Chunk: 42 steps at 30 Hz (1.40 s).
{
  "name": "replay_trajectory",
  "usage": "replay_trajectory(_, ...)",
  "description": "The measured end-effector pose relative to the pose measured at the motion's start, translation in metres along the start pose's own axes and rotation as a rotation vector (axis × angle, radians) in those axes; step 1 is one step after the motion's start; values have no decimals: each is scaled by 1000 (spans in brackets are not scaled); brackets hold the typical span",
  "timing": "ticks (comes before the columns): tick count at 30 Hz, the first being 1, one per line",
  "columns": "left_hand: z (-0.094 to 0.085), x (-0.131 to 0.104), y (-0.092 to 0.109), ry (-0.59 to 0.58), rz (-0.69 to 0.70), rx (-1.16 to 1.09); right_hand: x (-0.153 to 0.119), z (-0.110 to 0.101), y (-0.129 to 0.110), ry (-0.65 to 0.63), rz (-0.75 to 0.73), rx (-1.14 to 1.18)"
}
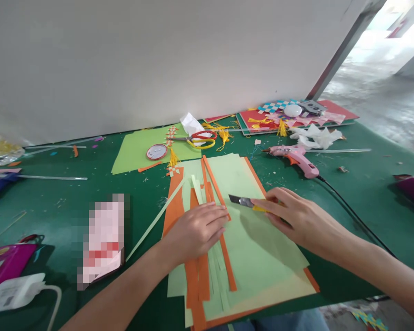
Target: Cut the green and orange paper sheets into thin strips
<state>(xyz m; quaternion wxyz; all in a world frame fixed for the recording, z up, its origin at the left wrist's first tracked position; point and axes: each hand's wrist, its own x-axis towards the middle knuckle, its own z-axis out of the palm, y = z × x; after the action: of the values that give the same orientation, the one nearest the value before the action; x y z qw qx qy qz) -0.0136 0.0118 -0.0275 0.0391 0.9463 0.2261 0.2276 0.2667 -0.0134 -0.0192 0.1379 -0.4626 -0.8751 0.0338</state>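
Seemingly to steady them, the left hand [196, 230] rests half-curled, any grip hidden, over paper strips [228, 266] near centre on the bench [143, 202], while the closed right hand [298, 216] pinches a cutter [243, 201], blade leftward.

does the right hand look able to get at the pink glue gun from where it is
Probably yes: the pink glue gun lies just beyond the right hand, and nothing bulky shows between them. That hand holds a cutter knife, though, so it would likely need to put it down first.
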Motion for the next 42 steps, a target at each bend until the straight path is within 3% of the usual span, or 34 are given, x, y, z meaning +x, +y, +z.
replay_trajectory(7,-1,1,0,-20,11,16,-37,-1,-16,-52,-74,34)
replay_trajectory(13,1,0,-1,-28,4,8,-34,2,-19,-16,-96,17)
replay_trajectory(33,1,-2,0,-30,-1,-12,-37,4,-31,-107,-145,-23)
replay_trajectory(42,2,-2,0,-46,-6,-4,-33,2,-38,-35,-158,-80)
